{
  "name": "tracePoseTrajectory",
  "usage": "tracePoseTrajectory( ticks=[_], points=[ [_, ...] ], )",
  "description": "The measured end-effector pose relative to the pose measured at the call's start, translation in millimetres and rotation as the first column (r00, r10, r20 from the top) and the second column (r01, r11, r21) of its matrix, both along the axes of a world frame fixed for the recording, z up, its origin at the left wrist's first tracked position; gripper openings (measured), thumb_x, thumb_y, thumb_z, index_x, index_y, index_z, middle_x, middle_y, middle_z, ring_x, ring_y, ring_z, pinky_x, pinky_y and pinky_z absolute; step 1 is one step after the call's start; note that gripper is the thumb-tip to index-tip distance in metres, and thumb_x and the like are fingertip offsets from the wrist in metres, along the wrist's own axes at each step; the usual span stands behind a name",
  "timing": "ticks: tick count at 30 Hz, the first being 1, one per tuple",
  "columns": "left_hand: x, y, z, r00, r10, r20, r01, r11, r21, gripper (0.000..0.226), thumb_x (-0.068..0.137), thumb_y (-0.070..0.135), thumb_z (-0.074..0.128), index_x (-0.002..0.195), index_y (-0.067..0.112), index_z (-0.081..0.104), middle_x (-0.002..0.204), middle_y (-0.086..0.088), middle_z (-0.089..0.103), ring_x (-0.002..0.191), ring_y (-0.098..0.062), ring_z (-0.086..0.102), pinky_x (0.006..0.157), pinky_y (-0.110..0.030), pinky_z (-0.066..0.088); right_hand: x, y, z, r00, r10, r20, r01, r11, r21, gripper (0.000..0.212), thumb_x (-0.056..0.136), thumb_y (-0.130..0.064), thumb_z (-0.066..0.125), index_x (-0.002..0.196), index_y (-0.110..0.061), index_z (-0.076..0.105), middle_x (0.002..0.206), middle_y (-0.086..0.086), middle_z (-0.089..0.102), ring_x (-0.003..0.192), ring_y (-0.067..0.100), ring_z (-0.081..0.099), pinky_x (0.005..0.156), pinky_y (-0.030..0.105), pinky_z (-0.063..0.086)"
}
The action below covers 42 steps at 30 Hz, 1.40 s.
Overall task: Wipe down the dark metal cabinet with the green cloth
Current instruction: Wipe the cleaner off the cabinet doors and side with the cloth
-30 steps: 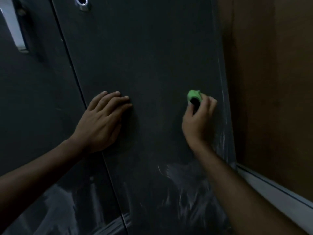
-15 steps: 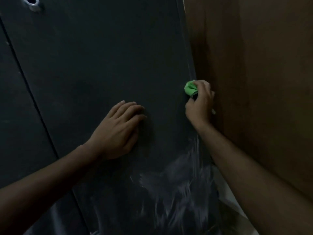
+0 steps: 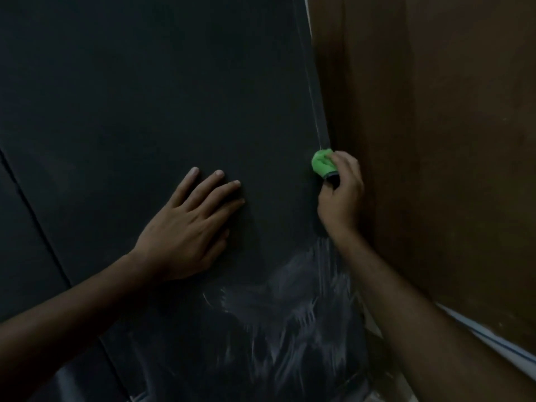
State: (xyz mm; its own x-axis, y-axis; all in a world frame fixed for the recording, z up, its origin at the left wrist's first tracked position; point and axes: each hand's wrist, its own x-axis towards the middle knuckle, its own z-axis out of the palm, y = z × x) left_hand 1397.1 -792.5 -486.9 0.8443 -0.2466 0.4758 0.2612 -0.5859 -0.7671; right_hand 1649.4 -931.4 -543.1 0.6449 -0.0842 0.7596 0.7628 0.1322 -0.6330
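The right hand (image 3: 340, 192) has its fingers curled round the bunched green cloth (image 3: 322, 163), pressed to the dark metal cabinet (image 3: 174, 82) at its right edge, beside the brown wall (image 3: 435, 140). The left hand (image 3: 188, 227) lies flat, fingers straight, holding nothing — a brace. Best to keep firm pressure and run overlapping strokes — pale streaks (image 3: 290, 309) show nearer.

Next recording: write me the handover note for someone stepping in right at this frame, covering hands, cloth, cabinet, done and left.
Left hand: flat, fingers straight, resting on the cabinet door.
Right hand: grips the bunched green cloth, pressed at the door's right edge beside the brown wall.
Done: whitish wipe streaks mark the lower part of the door.
Left: the door above the hands shows no streaks; so does the left panel. Judging by that, carry on up the right edge, then across.
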Motion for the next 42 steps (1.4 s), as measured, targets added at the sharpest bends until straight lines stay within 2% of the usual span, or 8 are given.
tracePoseTrajectory(
  ticks=[4,8,11,14,17,26,33,42],
  points=[
    [1.6,2.3,-0.5,1.000,-0.021,0.014,0.020,1.000,0.004,0.060,0.101,0.044,0.042,0.152,0.014,0.051,0.165,-0.011,0.035,0.158,-0.034,0.020,0.129,-0.058,0.007,-5.0,-11.1,-48.0,0.995,0.004,0.101,0.013,0.987,-0.158,0.056,0.084,0.014,0.058,0.135,-0.009,0.061,0.145,0.010,0.050,0.135,0.026,0.048,0.113,0.030,0.039],
    [2.6,1.4,-1.8,1.000,-0.011,0.025,0.010,1.000,0.026,0.061,0.102,0.045,0.039,0.152,0.013,0.050,0.166,-0.012,0.035,0.158,-0.036,0.020,0.128,-0.059,0.007,-13.6,-30.8,-125.5,0.993,0.034,-0.110,-0.055,0.979,-0.195,0.052,0.085,0.016,0.061,0.134,-0.002,0.060,0.135,0.014,0.053,0.125,0.030,0.055,0.105,0.013,0.035],
    [3.4,-0.6,-1.1,1.000,0.002,0.028,-0.003,1.000,0.026,0.060,0.102,0.043,0.039,0.152,0.013,0.051,0.165,-0.013,0.037,0.157,-0.037,0.023,0.128,-0.061,0.009,-11.9,-23.1,-79.3,0.987,0.015,-0.163,-0.040,0.988,-0.150,0.051,0.088,0.013,0.061,0.137,-0.002,0.058,0.139,0.014,0.052,0.127,0.029,0.053,0.103,0.010,0.032],
    [2.6,-0.5,-1.1,0.999,-0.003,0.032,0.003,1.000,0.021,0.059,0.103,0.043,0.037,0.152,0.014,0.051,0.165,-0.011,0.036,0.158,-0.035,0.021,0.128,-0.059,0.009,2.1,-6.5,36.6,0.999,-0.036,0.023,0.038,0.995,-0.094,0.054,0.091,0.009,0.059,0.141,-0.010,0.055,0.146,0.009,0.048,0.132,0.021,0.048,0.095,-0.007,0.022],
    [1.8,0.3,-0.3,0.999,-0.020,0.031,0.020,1.000,-0.001,0.059,0.102,0.042,0.038,0.152,0.014,0.052,0.165,-0.010,0.037,0.158,-0.033,0.021,0.129,-0.058,0.009,11.2,1.7,118.8,0.981,-0.105,0.162,0.118,0.990,-0.072,0.052,0.093,0.003,0.059,0.141,-0.017,0.055,0.145,0.004,0.048,0.131,0.016,0.048,0.091,-0.003,0.025],
    [2.3,-3.4,-0.3,0.999,0.013,0.043,-0.014,1.000,0.003,0.060,0.102,0.040,0.038,0.154,0.011,0.048,0.165,-0.010,0.038,0.157,-0.033,0.024,0.129,-0.057,0.011,-16.2,-19.5,-51.8,1.000,-0.013,0.000,0.013,0.989,-0.150,0.051,0.088,0.010,0.059,0.138,-0.003,0.059,0.145,0.011,0.051,0.132,0.028,0.051,0.112,0.032,0.040],
    [3.9,3.5,-2.8,0.999,0.000,0.042,-0.002,1.000,0.030,0.062,0.102,0.040,0.039,0.156,0.011,0.044,0.166,-0.011,0.035,0.158,-0.034,0.022,0.128,-0.059,0.011,21.2,-7.9,93.2,0.994,-0.078,0.080,0.085,0.992,-0.088,0.048,0.090,0.005,0.062,0.134,-0.013,0.062,0.131,0.005,0.056,0.117,0.014,0.053,0.092,0.001,0.031],
    [-20.3,6.6,-40.0,0.999,-0.031,-0.033,0.031,0.999,-0.010,0.060,0.104,0.041,0.036,0.157,0.012,0.044,0.168,-0.010,0.031,0.158,-0.033,0.022,0.127,-0.060,0.015,-33.8,-35.3,-159.2,0.974,0.060,-0.220,-0.115,0.963,-0.244,0.050,0.081,0.019,0.061,0.126,-0.002,0.062,0.130,0.012,0.053,0.119,0.032,0.057,0.088,-0.001,0.031]
  ],
)
